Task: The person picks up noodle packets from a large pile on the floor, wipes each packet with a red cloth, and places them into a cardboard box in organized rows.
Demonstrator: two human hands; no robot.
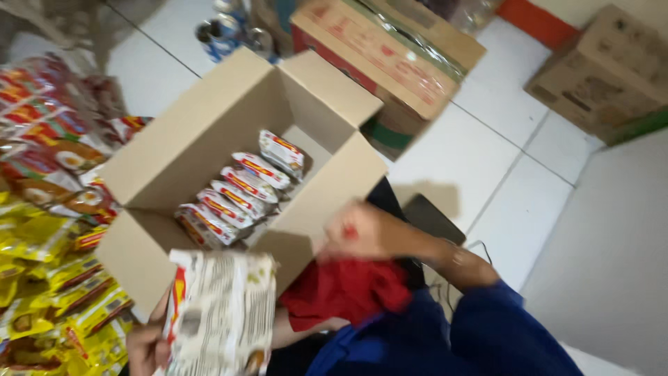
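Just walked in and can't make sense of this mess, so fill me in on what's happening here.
A person sits on the white tiled floor beside an open cardboard box. Their left hand holds a stack of noodle packets near the box's front edge. Their right hand, blurred, is by the box's right flap, above a red cloth; whether it grips anything is unclear. A row of similar packets already stands inside the box. More packets are piled on the left, and other cartons sit behind.
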